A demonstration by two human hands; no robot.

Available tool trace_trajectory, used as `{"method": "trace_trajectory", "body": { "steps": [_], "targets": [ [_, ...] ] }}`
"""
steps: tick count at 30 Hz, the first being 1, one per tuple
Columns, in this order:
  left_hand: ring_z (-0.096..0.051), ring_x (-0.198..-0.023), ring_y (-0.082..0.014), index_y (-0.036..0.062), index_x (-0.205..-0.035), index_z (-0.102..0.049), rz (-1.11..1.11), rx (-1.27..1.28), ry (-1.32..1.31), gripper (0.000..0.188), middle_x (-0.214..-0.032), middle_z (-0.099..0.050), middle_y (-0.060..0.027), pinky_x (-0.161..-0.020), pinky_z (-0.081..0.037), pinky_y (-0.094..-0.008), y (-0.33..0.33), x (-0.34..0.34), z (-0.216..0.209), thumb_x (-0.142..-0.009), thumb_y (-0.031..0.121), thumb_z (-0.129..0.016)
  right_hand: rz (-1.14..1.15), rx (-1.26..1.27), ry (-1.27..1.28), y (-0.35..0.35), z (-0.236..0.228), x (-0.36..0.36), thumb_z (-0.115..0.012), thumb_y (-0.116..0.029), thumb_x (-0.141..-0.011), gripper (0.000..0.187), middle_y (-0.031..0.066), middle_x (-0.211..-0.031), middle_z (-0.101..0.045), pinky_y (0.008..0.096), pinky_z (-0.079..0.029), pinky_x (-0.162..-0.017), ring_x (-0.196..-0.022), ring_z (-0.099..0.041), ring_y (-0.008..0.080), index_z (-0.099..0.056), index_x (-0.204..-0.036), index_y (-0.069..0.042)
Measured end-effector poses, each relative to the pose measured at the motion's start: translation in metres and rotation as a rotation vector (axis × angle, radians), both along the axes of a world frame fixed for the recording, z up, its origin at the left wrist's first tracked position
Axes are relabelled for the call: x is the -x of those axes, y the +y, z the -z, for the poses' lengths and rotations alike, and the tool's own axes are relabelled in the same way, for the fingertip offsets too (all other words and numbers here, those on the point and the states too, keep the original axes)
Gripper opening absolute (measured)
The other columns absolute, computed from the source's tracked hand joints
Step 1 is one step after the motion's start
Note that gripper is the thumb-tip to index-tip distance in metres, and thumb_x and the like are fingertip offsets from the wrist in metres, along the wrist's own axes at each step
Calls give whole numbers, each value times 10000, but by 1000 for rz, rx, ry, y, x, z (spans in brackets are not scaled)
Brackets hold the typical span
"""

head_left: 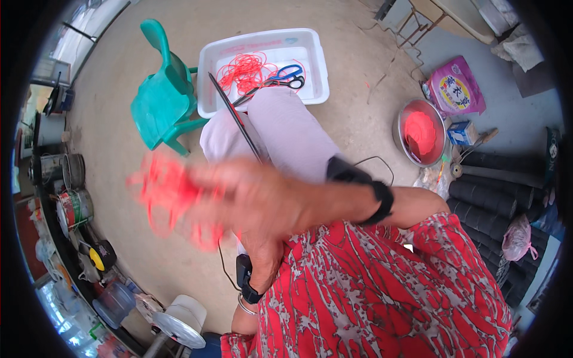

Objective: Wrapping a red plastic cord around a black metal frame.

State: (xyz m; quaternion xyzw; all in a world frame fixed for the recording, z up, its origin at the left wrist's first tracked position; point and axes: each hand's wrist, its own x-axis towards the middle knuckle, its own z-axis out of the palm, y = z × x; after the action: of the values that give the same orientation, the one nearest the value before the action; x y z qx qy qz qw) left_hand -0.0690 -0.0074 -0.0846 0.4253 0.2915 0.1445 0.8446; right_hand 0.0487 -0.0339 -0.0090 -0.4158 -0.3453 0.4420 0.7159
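Observation:
A tangled bundle of bright red string (164,188) is smeared by motion at the left of my lap. My right hand (248,194) stretches leftward across my body, its blurred fingers closed on that bundle. Below it my left hand (262,250) is partly covered by the right one, and its fingers are hidden. A thin dark rod (230,110) slants over my lap, its lower end passing behind my right hand. Beyond my knees stands a white plastic tub (323,71) with a loose heap of red string (245,70) and blue-and-black-handled scissors (289,74) in it.
A green plastic chair (161,98) stands left of the tub. To the right are a metal bowl (401,134) with red contents, a purple bag (456,88) and dark rolls (483,197). A white bucket (190,309) and several containers line the left side. A thin cable (224,262) hangs near my left wrist.

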Motion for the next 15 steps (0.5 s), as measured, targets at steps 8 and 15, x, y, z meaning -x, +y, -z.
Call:
{"method": "trace_trajectory", "body": {
  "steps": [8,15],
  "targets": [
    [-661,-619,-223,-56,-937,-573,-4,77,137,261,-764,-657,-157,-596,-543,-280,10,-9,-10,-976,197,-520,471,365,-237,-72,34,-130,-612,-242,-920,254,9,-850,-626,241,-436,-625,-692,-536,83,-648,-1030,-17],
    [-664,-658,-240,-41,-921,-564,42,82,157,277,-800,-656,-170,-629,-545,-304,15,-13,3,-982,218,-487,385,12,593,-118,72,-168,-610,-222,-934,247,37,-933,-626,180,-360,-490,-626,-465,65,-606,-1104,-43]
  ]
}}
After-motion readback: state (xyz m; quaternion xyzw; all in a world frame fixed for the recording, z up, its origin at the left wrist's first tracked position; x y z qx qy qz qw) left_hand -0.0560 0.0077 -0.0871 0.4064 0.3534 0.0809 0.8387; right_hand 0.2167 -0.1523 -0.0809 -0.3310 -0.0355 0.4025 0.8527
